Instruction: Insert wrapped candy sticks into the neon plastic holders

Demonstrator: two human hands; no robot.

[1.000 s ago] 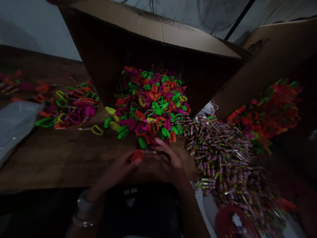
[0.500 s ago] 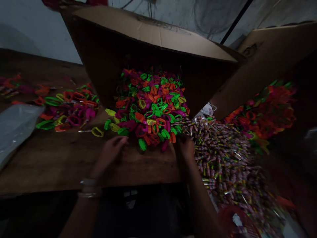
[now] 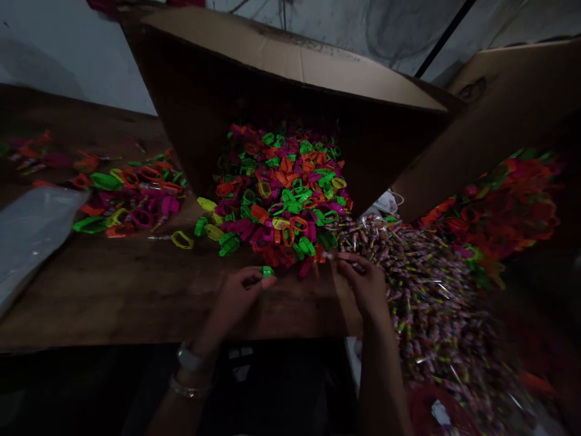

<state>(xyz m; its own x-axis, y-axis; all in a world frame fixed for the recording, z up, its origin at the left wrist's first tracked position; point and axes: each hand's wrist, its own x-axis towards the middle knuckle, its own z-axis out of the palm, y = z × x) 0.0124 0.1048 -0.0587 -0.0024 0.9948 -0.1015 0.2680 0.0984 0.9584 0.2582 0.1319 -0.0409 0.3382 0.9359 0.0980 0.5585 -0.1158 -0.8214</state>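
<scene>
My left hand (image 3: 242, 293) is over the wooden table, its thumb and fingers pinching a green plastic toy watch (image 3: 267, 272). Close to the front right of the heap, my right hand (image 3: 363, 281) pinches a thin candy tube (image 3: 333, 257), pale at its tip and partly hidden by the fingers. Between and beyond both hands lies a heap of loop-shaped plastic toy watches (image 3: 285, 194) in green, orange, magenta and yellow, spilling out of a cardboard box (image 3: 181, 115) tipped on its side. To the right spreads a pile of small wrapped candy tubes (image 3: 431, 290).
On the left, more toy watches with tubes attached (image 3: 136, 200) lie behind a clear plastic bag (image 3: 36, 236). Another colourful heap (image 3: 503, 212) sits at far right, below a cardboard flap (image 3: 490, 115). A red container (image 3: 438, 406) stands low at right. The table's front edge (image 3: 136, 344) is near me.
My left hand has moved right and back from the heap, now with a green toy watch in it. My right hand has drawn slightly rightward, and a candy tube shows in its fingers.
</scene>
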